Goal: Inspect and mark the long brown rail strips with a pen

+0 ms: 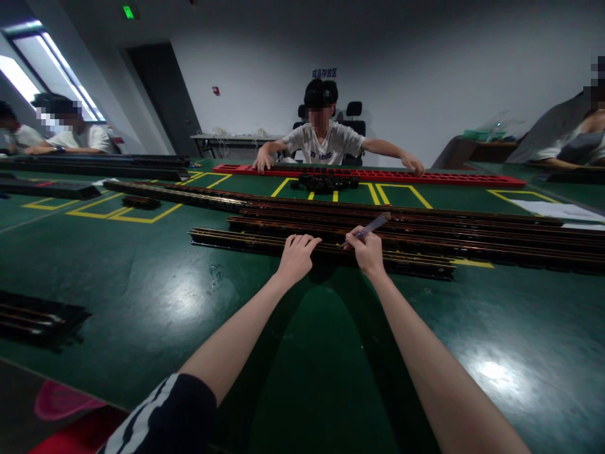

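Observation:
A long dark rail [236,242] with thin brass-coloured lines along it lies across the green table in front of me. My left hand [297,257] is on its middle, fingers bent over the rail and closed on it. To the right of that, my right hand [367,251] grips a slim screwdriver-like tool [373,226] with a translucent handle and a brownish end. Its thin tip points down and left at the rail, between my two hands; whether it touches is too small to tell. Behind it lie several similar dark rails [472,236], side by side.
Across the green table [155,271], a person [326,142] has both hands on a long red slotted frame [463,178]. Small black parts [326,182] lie before it. More dark rails [38,318] are at the near left, papers [558,209] at the right. Other people sit on both sides.

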A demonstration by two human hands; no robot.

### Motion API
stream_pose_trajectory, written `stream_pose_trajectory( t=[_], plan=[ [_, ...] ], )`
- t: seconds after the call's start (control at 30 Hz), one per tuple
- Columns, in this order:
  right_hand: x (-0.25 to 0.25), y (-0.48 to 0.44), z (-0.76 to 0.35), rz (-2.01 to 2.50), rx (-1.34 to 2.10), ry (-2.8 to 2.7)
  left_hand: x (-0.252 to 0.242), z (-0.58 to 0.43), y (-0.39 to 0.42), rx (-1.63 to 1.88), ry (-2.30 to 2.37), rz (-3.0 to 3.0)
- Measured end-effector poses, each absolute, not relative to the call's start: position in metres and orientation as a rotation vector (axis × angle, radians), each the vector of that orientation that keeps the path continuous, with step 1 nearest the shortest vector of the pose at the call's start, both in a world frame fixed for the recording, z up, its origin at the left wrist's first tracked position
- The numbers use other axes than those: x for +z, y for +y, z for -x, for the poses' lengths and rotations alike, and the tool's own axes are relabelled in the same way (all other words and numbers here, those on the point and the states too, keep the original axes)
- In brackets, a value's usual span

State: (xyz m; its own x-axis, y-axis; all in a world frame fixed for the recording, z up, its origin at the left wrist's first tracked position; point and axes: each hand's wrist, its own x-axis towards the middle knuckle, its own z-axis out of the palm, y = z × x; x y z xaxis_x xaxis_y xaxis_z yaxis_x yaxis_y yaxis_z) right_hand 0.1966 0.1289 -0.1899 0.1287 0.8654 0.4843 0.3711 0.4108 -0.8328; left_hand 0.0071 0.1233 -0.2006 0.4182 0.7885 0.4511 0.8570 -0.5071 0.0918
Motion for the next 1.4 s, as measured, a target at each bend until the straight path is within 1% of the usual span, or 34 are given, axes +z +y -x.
stream_pose_trajectory(
  t=[0.37, 0.77, 1.4],
  plan=[
    [-0.1906, 0.1293, -0.1965, 1.194, 0.474, -1.489, -0.1981, -0.0061, 0.1227, -0.750, -1.490, 2.573],
    [-0.1904, 0.1290, -0.1968, 1.173, 0.507, -1.483, -0.2008, -0.0065, 0.1247, -0.661, -1.475, 2.542],
    [-0.1905, 0.1292, -0.1958, 1.186, 0.489, -1.484, -0.2048, -0.0063, 0.1267, -0.644, -1.445, 2.488]
  ],
)
